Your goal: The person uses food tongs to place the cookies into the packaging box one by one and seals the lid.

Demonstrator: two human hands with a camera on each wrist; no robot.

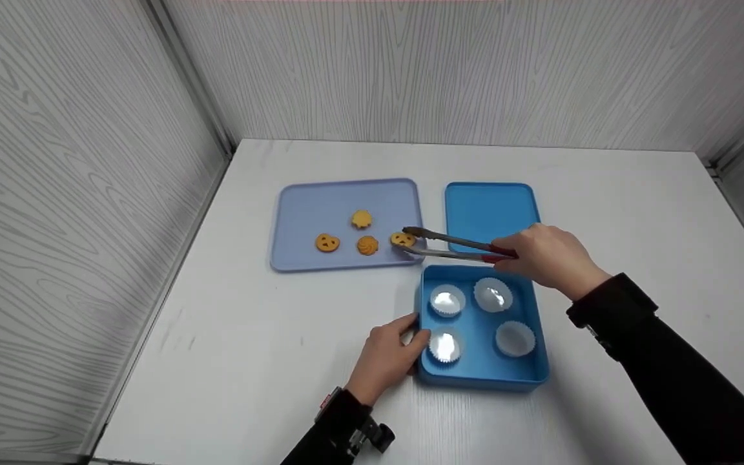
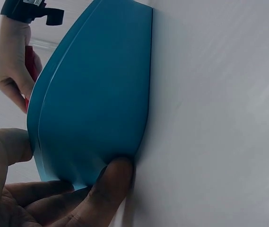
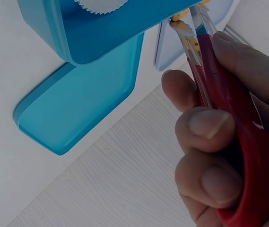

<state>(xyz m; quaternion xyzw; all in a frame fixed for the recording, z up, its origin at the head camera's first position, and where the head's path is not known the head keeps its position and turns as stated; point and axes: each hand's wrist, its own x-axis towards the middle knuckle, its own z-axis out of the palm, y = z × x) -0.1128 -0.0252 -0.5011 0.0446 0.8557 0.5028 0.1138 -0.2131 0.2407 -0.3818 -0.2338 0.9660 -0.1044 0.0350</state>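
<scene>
My right hand [image 1: 549,258] grips a pair of tongs [image 3: 229,99] by the red handles. The tongs' metal tips reach over the right edge of the lavender tray [image 1: 301,200], one on either side of a pretzel-shaped cookie [image 1: 402,239]. Low on the left, my left hand [image 1: 388,355] holds the near left side of a blue box [image 1: 475,381], thumb at the rim and fingers against the outer wall [image 2: 96,94]. Several white paper cups, among them a front right one [image 1: 515,339], stand inside the box.
Further left on the tray lie another pretzel-shaped cookie [image 1: 327,243], a swirled round cookie [image 1: 367,245] and a scalloped cookie [image 1: 361,219]. The blue lid [image 1: 491,206] rests behind the box, partly under the tongs in the head view. Pale wood-grain panels [image 1: 411,71] border the white table.
</scene>
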